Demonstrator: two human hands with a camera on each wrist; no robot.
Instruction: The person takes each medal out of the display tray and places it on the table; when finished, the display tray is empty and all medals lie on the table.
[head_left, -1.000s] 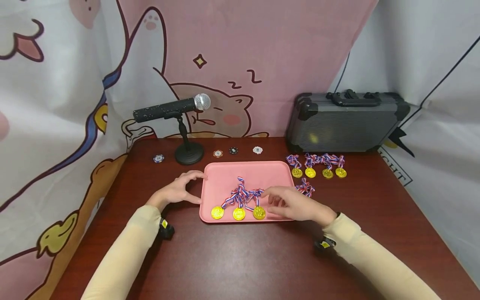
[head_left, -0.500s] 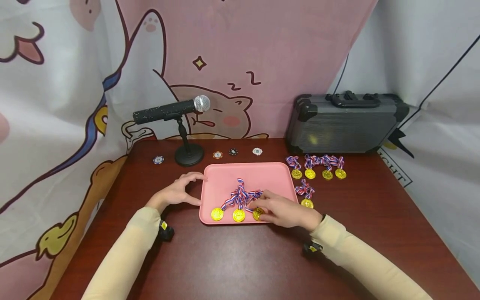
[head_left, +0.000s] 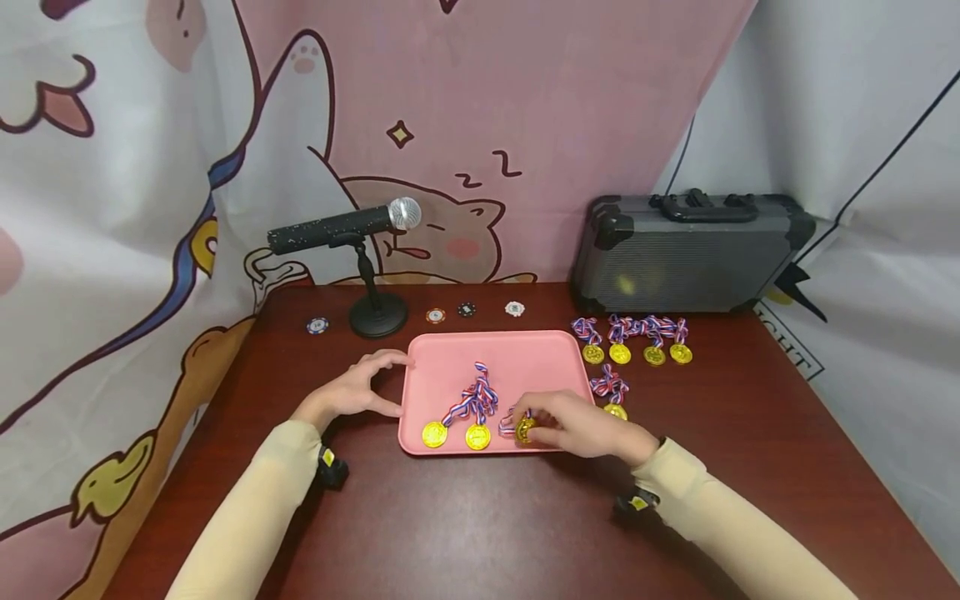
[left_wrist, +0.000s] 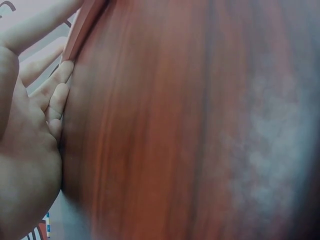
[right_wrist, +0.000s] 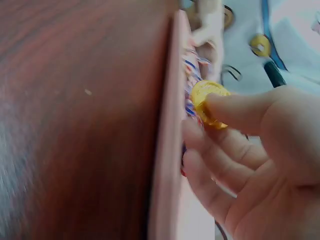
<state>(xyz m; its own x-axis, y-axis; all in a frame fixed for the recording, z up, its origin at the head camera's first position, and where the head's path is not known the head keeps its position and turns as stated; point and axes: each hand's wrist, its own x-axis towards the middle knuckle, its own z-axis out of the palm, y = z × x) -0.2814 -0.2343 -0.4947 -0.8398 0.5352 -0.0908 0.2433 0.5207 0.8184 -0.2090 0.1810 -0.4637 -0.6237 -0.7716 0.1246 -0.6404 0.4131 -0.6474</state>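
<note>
My right hand (head_left: 577, 422) pinches a gold medal (right_wrist: 209, 100) between thumb and fingers, low over the front right part of the pink tray (head_left: 517, 348). Part of that medal's striped ribbon (head_left: 507, 427) hangs at the fingertips; the rest is hidden behind the hand. At the tray's left edge my left hand (head_left: 352, 392) rests with thumb and index finger spread, both at the rim. Two more gold medals, one at the left (head_left: 434, 434) and one beside it (head_left: 477, 436), lie along the tray's front with bunched red, white and blue ribbons (head_left: 477, 398).
Right of the tray, several medals (head_left: 619, 353) stand in a row, with another medal (head_left: 616, 412) nearer. Behind are a grey case (head_left: 690, 258), several poker chips (head_left: 514, 308) and a microphone (head_left: 337, 228) on a black stand (head_left: 378, 314). Printed cloth hangs around the wooden table (head_left: 450, 525).
My right hand came left and down onto the rightmost medal in the tray, took hold of it and shifted it slightly right, its ribbon parting from the others. The left hand stayed put.
</note>
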